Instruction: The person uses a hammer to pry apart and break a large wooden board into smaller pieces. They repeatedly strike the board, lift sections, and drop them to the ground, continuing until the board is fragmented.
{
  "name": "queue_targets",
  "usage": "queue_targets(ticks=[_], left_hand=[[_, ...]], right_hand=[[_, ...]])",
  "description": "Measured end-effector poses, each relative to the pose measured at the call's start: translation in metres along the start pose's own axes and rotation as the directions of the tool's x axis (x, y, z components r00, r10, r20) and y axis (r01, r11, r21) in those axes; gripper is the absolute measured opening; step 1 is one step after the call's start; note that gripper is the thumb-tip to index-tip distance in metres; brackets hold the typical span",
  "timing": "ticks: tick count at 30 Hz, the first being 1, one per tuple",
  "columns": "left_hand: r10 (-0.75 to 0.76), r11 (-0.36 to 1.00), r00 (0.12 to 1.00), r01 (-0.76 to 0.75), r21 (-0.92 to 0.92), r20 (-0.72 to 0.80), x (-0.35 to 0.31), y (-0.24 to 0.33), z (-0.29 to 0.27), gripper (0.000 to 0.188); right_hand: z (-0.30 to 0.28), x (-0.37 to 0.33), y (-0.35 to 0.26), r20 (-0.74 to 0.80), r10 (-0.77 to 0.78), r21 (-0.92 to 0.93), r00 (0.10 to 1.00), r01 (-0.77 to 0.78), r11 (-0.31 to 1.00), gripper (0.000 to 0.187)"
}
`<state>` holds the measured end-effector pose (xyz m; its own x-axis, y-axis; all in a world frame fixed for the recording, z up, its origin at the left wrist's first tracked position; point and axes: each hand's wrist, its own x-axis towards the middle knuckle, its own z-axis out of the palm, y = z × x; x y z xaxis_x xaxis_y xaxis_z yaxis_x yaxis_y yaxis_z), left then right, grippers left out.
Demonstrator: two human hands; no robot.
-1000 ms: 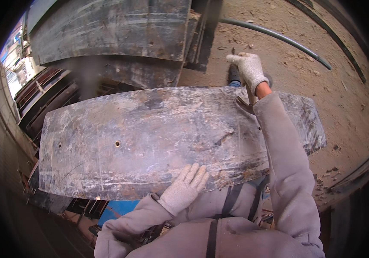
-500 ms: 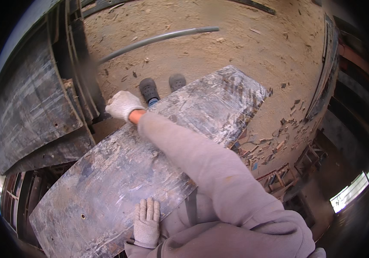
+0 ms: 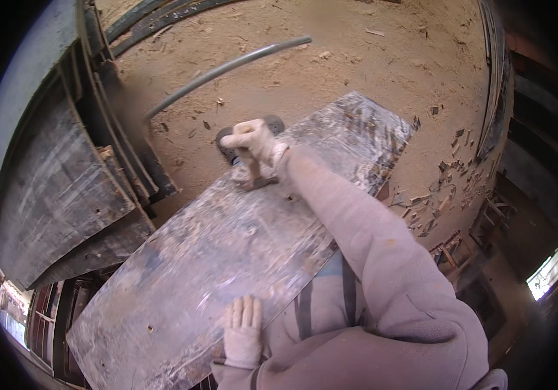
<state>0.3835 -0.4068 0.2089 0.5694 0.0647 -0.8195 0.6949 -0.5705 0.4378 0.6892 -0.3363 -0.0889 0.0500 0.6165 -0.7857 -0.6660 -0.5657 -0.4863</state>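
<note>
Gloves on both: left hand [image 3: 243, 330] lies flat, steadying the metal sheet [image 3: 227, 260] — right hand [image 3: 254, 140] clenches a scraper [image 3: 253, 174] pressed to it.

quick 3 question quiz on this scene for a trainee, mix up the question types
1. True or false: the left hand rests flat on the metal panel.
2. What does the right hand hold? A) scraper B) bucket C) rope
3. What lies on the sandy ground beyond the panel?

Key: 1 true; 2 A; 3 a long curved pipe.
</note>
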Motion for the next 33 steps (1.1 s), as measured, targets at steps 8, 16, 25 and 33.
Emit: queue_targets(ticks=[8, 16, 25, 33], left_hand=[[0.048, 0.998, 0.998, -0.049, 0.032, 0.038, 0.014, -0.004, 0.016, 0.063], [0.047, 0.999, 0.991, -0.049, -0.013, -0.123, 0.011, -0.007, 0.036, 0.069], [0.160, 0.987, 0.970, -0.152, 0.056, -0.181, 0.029, 0.002, -0.058, 0.068], [-0.165, 0.820, 0.885, 0.369, 0.438, -0.436, 0.108, -0.009, -0.255, 0.033]], right_hand=[[0.091, -0.041, -0.018, 0.336, -0.047, -0.892, 0.941, 0.334, 0.306, 0.023], [-0.279, -0.182, -0.068, -0.806, -0.282, -0.516, 0.520, -0.386, 0.765, 0.040], [-0.264, -0.346, 0.100, -0.908, 0.173, 0.021, 0.383, -0.370, 0.929, 0.031], [-0.146, -0.347, 0.127, -0.782, 0.261, 0.303, 0.566, -0.020, 0.953, 0.034]])
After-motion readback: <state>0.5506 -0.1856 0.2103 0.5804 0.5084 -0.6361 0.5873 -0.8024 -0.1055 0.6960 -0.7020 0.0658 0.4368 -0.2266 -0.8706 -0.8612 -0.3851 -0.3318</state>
